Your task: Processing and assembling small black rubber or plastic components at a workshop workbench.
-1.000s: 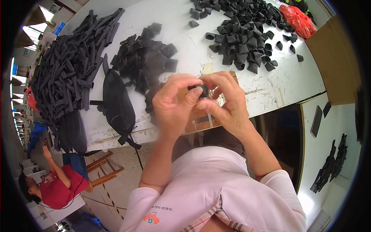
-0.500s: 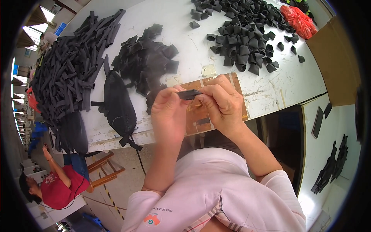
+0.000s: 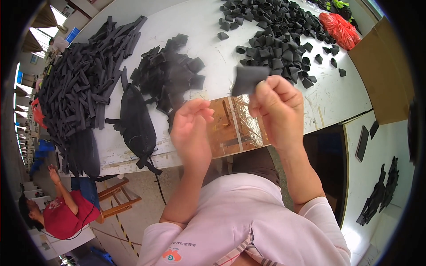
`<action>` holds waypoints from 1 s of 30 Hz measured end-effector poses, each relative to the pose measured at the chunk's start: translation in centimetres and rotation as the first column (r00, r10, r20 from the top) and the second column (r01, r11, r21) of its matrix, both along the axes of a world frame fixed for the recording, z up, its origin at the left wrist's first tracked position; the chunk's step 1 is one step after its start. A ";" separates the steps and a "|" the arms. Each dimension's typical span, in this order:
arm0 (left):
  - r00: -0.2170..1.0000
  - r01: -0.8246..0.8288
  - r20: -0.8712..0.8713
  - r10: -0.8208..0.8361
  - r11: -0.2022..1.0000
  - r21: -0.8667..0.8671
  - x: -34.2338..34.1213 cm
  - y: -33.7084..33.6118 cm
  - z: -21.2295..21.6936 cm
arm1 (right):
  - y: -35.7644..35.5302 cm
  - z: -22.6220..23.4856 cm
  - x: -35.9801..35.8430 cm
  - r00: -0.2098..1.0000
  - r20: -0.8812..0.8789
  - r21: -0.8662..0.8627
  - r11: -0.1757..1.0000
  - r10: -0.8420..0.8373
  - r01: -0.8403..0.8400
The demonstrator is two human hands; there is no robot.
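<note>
Pinched between the thumb and fingers of my right hand [image 3: 279, 108] is a flat, squarish black fabric piece [image 3: 249, 80], slightly blurred and raised above the table. My left hand [image 3: 192, 128] is apart from it, empty, with its fingers loosely bent and spread. Below both hands lies a brown board [image 3: 221, 133] with shiny clear tape across it. Just beyond my left hand is a heap of flat black fabric pieces [image 3: 166, 73]. Past my right hand, many folded black loops [image 3: 277, 53] are scattered over the white table.
Long black strips [image 3: 80, 80] are piled at the far left, near a dark stuffed pouch [image 3: 136, 119] with straps. A red plastic bag [image 3: 339, 31] and a cardboard box [image 3: 381, 71] stand at right. A person in a red shirt [image 3: 71, 215] sits at lower left.
Both hands held the black piece together before. My left hand has let go, while my right hand has carried the piece up and away, and it now shows its flat face.
</note>
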State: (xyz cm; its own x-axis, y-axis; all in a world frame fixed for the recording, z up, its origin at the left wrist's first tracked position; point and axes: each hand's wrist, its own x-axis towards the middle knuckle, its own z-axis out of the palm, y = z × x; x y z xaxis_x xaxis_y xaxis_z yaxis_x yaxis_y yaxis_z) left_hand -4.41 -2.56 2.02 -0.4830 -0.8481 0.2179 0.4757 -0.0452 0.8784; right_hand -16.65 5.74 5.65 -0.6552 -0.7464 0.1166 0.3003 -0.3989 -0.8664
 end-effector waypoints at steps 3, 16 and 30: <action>0.986 0.080 0.155 -0.056 0.985 -0.150 0.7 1.7 0.4 | 1.3 -0.9 0.7 0.972 0.226 -0.053 0.997 0.070 -0.059; 0.900 0.055 0.436 0.002 0.991 -0.119 1.2 2.9 -1.2 | 3.8 -4.9 3.1 0.637 -0.758 0.246 0.844 -0.139 0.476; 0.830 0.045 0.457 0.321 0.777 -0.628 0.8 3.0 -4.9 | 2.4 -7.9 1.9 0.123 -0.981 -0.086 0.903 -0.150 0.421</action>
